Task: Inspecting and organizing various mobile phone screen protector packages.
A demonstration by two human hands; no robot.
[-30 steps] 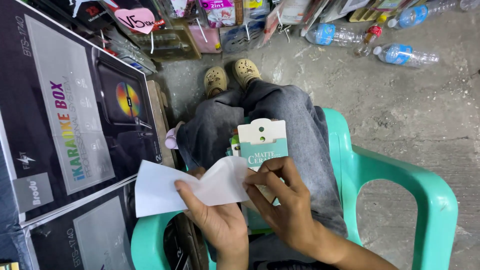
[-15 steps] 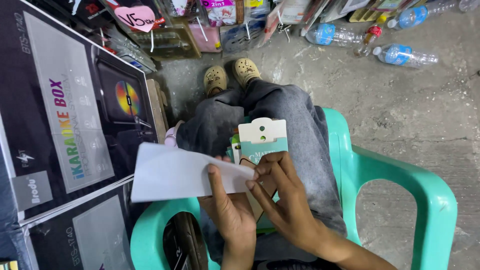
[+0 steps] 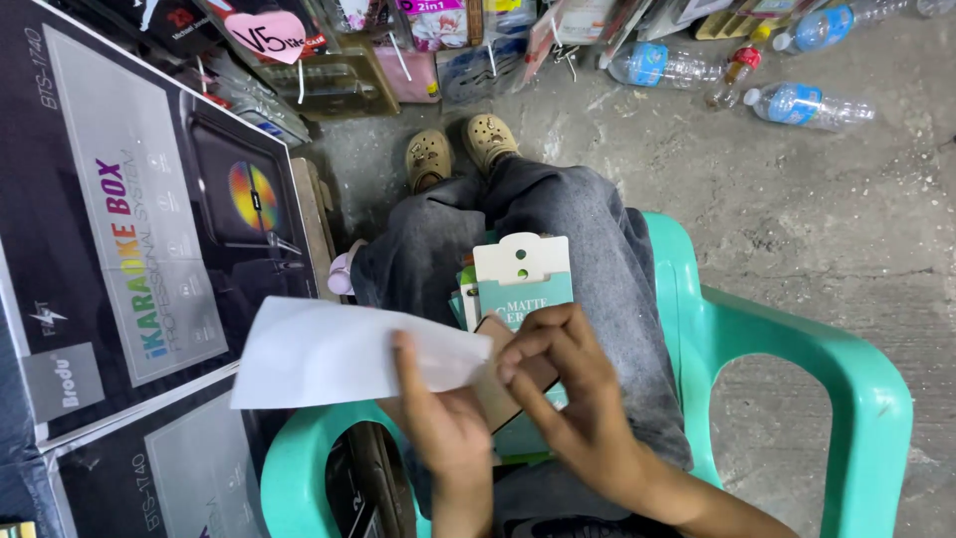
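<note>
My left hand (image 3: 443, 418) pinches a white paper sleeve (image 3: 339, 354) that sticks out to the left over my lap. My right hand (image 3: 568, 399) grips a thin dark flat sheet (image 3: 498, 384) at the sleeve's open end; its fingers curl over the edge. Beneath both hands, on my jeans-clad legs (image 3: 588, 229), lies a small stack of white and teal retail packets (image 3: 523, 279) with hanging holes. I sit on a teal plastic chair (image 3: 797, 359).
A big dark speaker carton (image 3: 129, 229) stands close on the left. Plastic water bottles (image 3: 807, 105) lie on the concrete floor at top right. Packaged goods and a plastic tray (image 3: 339, 80) crowd the top beyond my beige clogs (image 3: 458, 149).
The white sleeve has shifted left and tilted flatter in my left hand. My right hand has closed over the dark sheet at the sleeve's mouth.
</note>
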